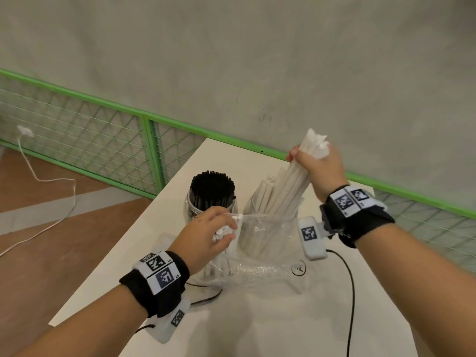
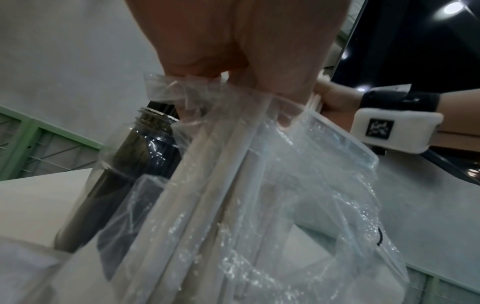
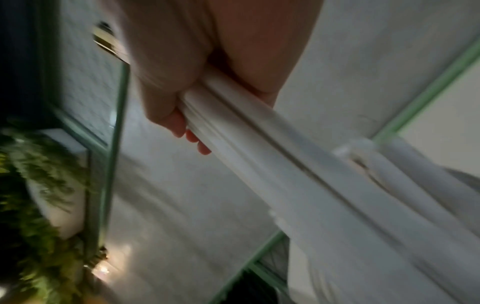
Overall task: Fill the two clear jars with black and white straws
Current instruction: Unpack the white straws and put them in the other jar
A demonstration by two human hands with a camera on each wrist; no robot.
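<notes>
Two grips: right hand (image 1: 318, 163) clutches white straws (image 1: 291, 186), left hand (image 1: 208, 233) pinches bag rim (image 1: 268, 216).

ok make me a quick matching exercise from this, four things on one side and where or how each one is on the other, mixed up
Things:
1. black straws
2. white straws
3. bag
4. cable

States:
A. gripped at the top by the right hand, lower ends in a jar
B. lying on the table
C. clear, its edge pinched by the left hand
D. standing packed in the left jar

Pairs: 1-D, 2-A, 3-C, 4-B
</notes>
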